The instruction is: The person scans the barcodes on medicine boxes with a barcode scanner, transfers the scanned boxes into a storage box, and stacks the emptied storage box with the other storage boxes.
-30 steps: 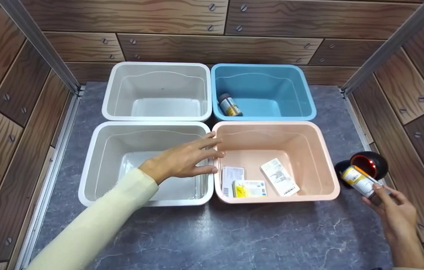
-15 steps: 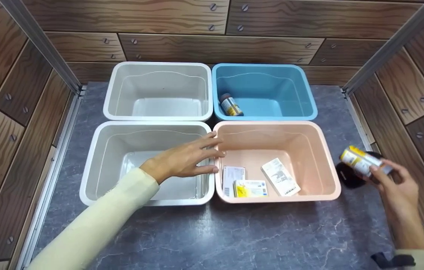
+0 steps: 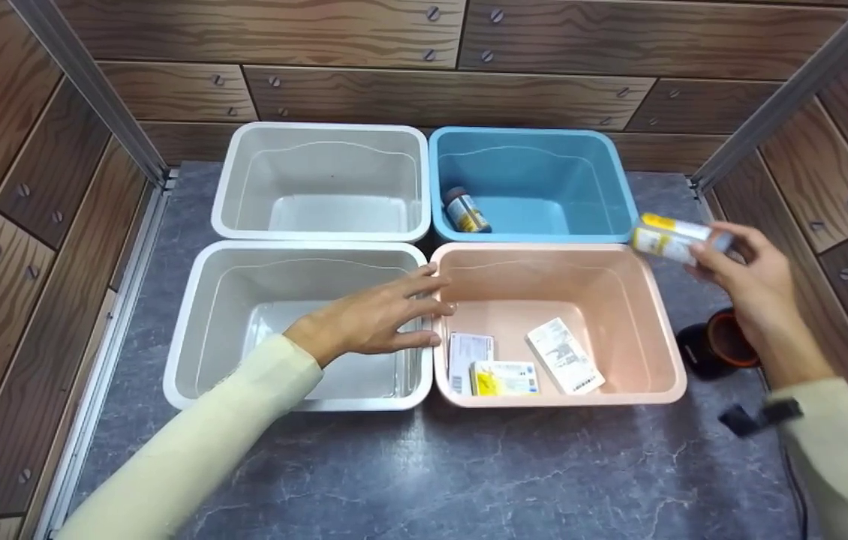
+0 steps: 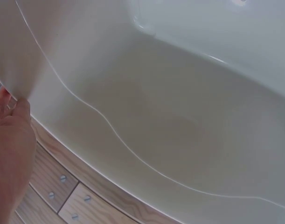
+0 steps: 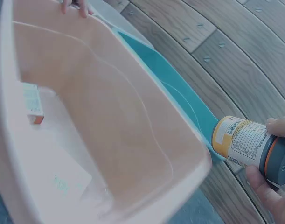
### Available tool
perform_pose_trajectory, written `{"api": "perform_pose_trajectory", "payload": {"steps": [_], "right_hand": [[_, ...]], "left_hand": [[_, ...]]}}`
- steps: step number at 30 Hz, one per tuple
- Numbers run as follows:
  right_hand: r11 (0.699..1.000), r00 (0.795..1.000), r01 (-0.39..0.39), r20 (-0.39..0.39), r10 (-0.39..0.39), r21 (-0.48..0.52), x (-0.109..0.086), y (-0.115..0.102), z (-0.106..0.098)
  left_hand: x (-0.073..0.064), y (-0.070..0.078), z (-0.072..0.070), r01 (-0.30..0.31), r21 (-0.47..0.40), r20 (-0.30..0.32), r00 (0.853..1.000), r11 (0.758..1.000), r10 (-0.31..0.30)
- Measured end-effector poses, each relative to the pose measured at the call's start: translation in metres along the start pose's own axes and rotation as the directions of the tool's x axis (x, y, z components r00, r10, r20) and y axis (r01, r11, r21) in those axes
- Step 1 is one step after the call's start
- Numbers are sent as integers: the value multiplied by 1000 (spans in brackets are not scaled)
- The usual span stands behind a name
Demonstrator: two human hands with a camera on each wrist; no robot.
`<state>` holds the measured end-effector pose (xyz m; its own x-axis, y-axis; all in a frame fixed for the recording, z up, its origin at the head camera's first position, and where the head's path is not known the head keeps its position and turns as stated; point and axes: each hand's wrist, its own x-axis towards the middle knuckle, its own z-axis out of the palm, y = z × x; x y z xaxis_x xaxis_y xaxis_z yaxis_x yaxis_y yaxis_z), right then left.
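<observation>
My right hand (image 3: 758, 281) grips a pill bottle (image 3: 670, 238) by its dark-cap end, over the right edge where the blue and pink bins meet. In the right wrist view the bottle (image 5: 242, 142) lies tilted, its yellow and white label with a barcode showing. My left hand (image 3: 368, 319) rests with spread, relaxed fingers at the rims between the front grey bin (image 3: 191, 330) and the pink bin (image 3: 668, 352). Inside the pink bin lie a yellow-white box (image 3: 505, 379), a pale box (image 3: 469, 352) and a white box (image 3: 566, 356). A similar bottle (image 3: 467, 210) lies in the blue bin (image 3: 623, 187).
At back left stands another grey bin (image 3: 225, 180). Right of the pink bin, a black device with a round opening (image 3: 728, 337), perhaps a barcode scanner, sits on the dark marbled surface (image 3: 544, 472). Wood-patterned walls (image 3: 364, 97) and metal posts (image 3: 94, 82) enclose the space.
My right hand has lifted the pill bottle away from the black device, up and to the left toward the blue bin's right corner. The left hand has stayed in place.
</observation>
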<state>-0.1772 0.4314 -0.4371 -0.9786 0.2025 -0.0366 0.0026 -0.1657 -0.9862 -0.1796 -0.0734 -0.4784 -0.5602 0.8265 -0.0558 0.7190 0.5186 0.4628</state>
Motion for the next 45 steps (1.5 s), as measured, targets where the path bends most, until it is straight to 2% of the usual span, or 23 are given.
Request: {"api": "perform_pose_trajectory", "payload": {"steps": [7,13,17,20,22,26,28,31,33,35,38,40,42,45], "right_hand": [[993,998,-39,35,43,-108,39,0,44],[964,991,-113,49,128,-239,68,9,82],[914,981,-155,47,186,-376,85,18,103],[857,977,-156,52,208,-491,95,26,116],[836,973,-162,55,223,-524,99,31,124],[822,966,-191,44,253,-536,104,40,143],[800,964,-202,29,264,-564,105,43,152],[741,965,-199,5,264,-642,106,45,161],[723,968,-192,-4,252,-664,106,47,166],[739,971,-181,2,239,-649,105,47,171],[803,976,-147,47,213,-578,102,46,178],[833,977,-123,81,197,-539,101,44,180],[847,978,-90,116,175,-524,99,42,184],[844,971,-39,179,158,-535,96,39,190]], "left_hand": [[2,2,0,-6,1,2,1000,1000,6],[2,1,0,-18,3,-4,1000,1000,18],[2,0,1,-6,-9,-2,1000,1000,6],[2,-1,1,-5,-19,-5,1000,1000,5],[1,-1,1,-6,-19,-6,1000,1000,6],[1,-1,0,-10,-10,-7,1000,1000,10],[1,-1,0,-16,-4,-10,1000,1000,16],[1,-2,1,-16,0,-13,1000,1000,16],[1,-1,2,-20,2,-15,1000,1000,20],[0,-1,2,-21,-1,-17,1000,1000,21],[0,-2,1,-30,-6,-22,999,1000,30],[0,-2,0,-36,-7,-24,999,999,36],[1,-2,0,-34,-8,-20,999,999,34],[0,-2,0,-30,-5,-19,999,1000,30]]}}
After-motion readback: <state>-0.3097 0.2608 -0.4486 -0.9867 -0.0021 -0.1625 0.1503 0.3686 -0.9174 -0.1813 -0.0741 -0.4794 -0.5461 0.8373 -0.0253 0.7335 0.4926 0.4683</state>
